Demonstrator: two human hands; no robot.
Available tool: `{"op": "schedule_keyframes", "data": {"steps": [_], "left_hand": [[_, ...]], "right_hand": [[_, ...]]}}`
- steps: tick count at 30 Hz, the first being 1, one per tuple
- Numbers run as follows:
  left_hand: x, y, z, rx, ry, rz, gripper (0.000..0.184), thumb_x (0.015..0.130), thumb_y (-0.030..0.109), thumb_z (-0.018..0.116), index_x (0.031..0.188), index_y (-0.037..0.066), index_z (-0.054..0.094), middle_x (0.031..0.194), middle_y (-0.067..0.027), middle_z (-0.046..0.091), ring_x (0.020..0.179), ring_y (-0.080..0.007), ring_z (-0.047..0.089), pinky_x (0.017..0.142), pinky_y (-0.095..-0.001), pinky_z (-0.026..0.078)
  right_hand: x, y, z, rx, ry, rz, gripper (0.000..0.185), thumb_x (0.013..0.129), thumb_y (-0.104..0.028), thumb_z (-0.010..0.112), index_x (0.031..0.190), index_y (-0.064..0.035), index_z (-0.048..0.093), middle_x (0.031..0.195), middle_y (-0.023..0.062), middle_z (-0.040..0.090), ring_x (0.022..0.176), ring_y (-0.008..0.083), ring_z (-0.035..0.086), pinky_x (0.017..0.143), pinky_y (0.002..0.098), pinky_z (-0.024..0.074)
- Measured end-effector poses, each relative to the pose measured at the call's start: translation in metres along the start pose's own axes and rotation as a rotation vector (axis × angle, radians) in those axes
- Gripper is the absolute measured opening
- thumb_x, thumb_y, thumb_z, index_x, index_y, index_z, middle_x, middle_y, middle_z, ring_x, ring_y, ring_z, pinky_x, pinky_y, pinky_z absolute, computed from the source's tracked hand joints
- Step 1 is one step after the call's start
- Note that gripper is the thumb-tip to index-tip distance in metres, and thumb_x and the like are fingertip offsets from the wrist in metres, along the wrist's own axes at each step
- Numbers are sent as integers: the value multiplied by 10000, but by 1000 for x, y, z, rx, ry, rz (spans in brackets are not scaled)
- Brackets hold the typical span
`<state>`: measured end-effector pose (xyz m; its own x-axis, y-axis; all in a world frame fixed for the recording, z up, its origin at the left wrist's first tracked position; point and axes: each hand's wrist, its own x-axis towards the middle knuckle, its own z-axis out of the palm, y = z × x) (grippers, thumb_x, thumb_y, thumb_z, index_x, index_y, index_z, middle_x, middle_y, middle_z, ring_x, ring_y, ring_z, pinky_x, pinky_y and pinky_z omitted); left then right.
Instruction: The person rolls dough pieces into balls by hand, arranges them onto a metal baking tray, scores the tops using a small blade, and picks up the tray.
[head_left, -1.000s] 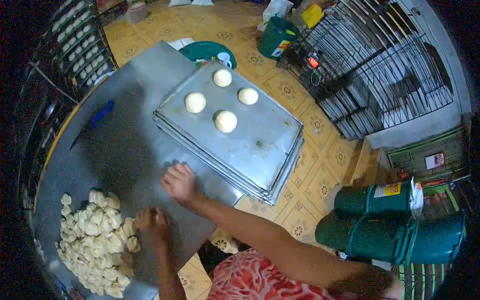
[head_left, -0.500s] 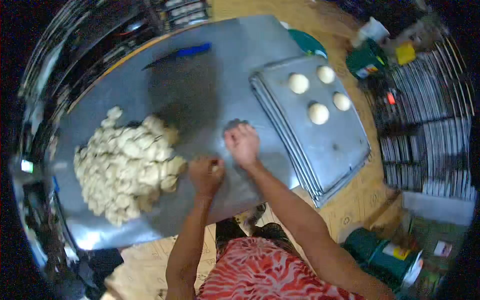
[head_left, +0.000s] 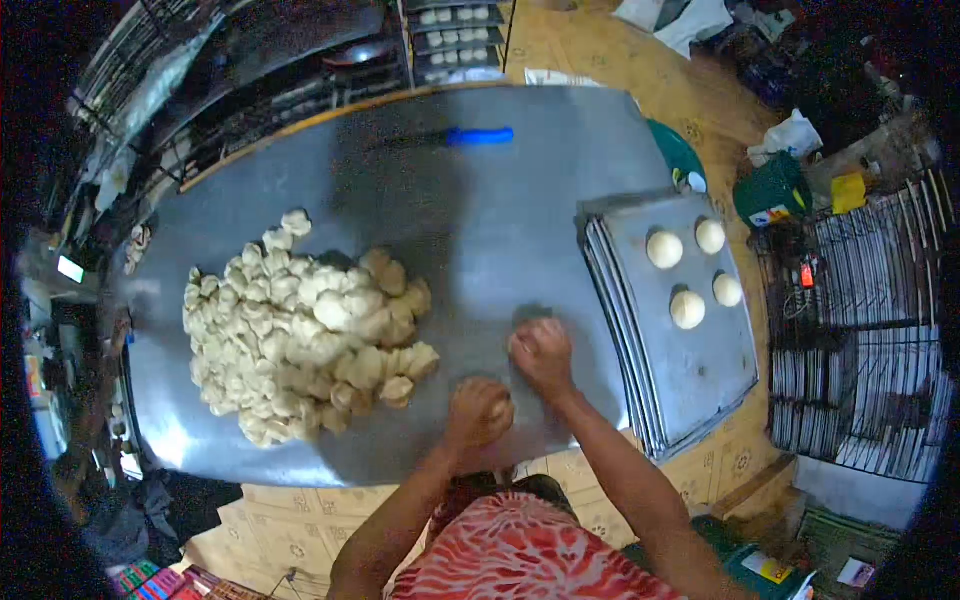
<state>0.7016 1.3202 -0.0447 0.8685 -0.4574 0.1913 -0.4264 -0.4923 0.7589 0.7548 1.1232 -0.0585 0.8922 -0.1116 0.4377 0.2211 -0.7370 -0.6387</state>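
Observation:
My left hand is curled on the metal table near its front edge, just right of a big heap of dough pieces. A pale bit, seemingly dough, shows at its curled fingers. Slightly farther forward and to the right, my right hand rests with fingers bent inward against the tabletop; whatever lies under it is hidden. The two hands are apart. To the right, a stack of baking trays carries several smooth round dough balls on its top tray.
A knife with a blue handle lies toward the table's far side. Beyond the table stands a rack with filled trays. Many thin trays are stacked on the right, below a green bucket. The tiled floor shows in front.
The camera view has shifted, so table, heap and trays appear farther right and lower. Both hands stay curled on the table, in about the same place beside the heap and trays.

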Motion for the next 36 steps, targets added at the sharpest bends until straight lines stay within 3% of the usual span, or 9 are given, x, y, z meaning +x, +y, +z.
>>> {"op": "schedule_keyframes", "data": {"steps": [3, 16, 20, 22, 25, 27, 28, 32, 36], "left_hand": [[23, -4, -10, 44, -38, 49, 305, 759, 237, 817, 1013, 99, 719, 943, -115, 722, 918, -363, 666, 866, -514, 495], [24, 7, 4, 57, -454, 10, 447, 783, 240, 809, 1163, 69, 646, 1139, -140, 681, 1148, -362, 605, 1002, -505, 458], [-2, 27, -8, -25, -257, 61, 532, 776, 184, 806, 1258, 49, 626, 1175, -194, 651, 1146, -387, 599, 1003, -510, 464], [-2, 35, -19, -6, -148, 90, 580, 779, 171, 804, 1309, 38, 607, 1195, -212, 639, 1148, -394, 597, 1008, -508, 468], [0, 44, -30, 20, -229, -92, 597, 871, 175, 794, 1378, -12, 537, 1219, -242, 626, 1100, -386, 636, 970, -457, 531], [-8, 42, 0, -119, -93, -395, 585, 886, 206, 799, 1363, -21, 546, 1221, -226, 636, 1102, -344, 650, 961, -433, 541], [-12, 49, 11, -362, -28, -617, 578, 901, 238, 805, 1348, -30, 555, 1222, -209, 647, 1105, -301, 664, 953, -410, 551], [45, 160, 58, -466, -236, -601, 761, 915, 222, 819, 1518, -15, 419, 1296, -161, 647, 1165, -240, 650, 993, -363, 547], [94, 261, 112, -552, -258, -316, 615, 944, 189, 779, 1447, -27, 500, 1226, -141, 693, 1111, -236, 675, 988, -359, 541]], "right_hand": [[18, 5, 9, -224, -124, 35, 129, 765, -169, 752, 818, -102, 656, 822, 138, 620, 833, 366, 603, 731, 505, 461], [32, -16, 17, -14, -248, 58, 167, 768, -198, 746, 877, -75, 716, 948, 159, 682, 891, 384, 641, 776, 496, 509], [5, -22, -8, 102, -58, -51, 193, 816, -164, 716, 982, -64, 716, 1066, 158, 688, 1018, 389, 641, 883, 482, 523], [0, -27, -32, 159, -223, 59, 312, 847, -131, 719, 1148, -53, 708, 1228, 157, 672, 1176, 377, 610, 1032, 481, 490], [-21, -9, -32, 495, -161, 343, 390, 882, -140, 739, 1257, -45, 689, 1245, 131, 695, 1151, 314, 650, 1049, 458, 501], [-22, -21, -106, 1037, -164, 610, 375, 930, -206, 734, 1263, -36, 699, 1174, 99, 717, 1046, 220, 671, 963, 394, 540], [-33, -7, -134, 822, -261, 607, 361, 945, -166, 716, 1276, -25, 690, 1150, 58, 723, 982, 169, 674, 909, 341, 559], [-66, 34, -283, 784, -105, 674, 378, 996, -22, 609, 1374, -11, 615, 1195, 84, 698, 1072, 144, 641, 929, 316, 548], [-47, 82, -393, 538, -59, 615, 441, 963, -38, 657, 1388, 47, 576, 1201, 151, 721, 1050, 192, 685, 923, 329, 558]]}}
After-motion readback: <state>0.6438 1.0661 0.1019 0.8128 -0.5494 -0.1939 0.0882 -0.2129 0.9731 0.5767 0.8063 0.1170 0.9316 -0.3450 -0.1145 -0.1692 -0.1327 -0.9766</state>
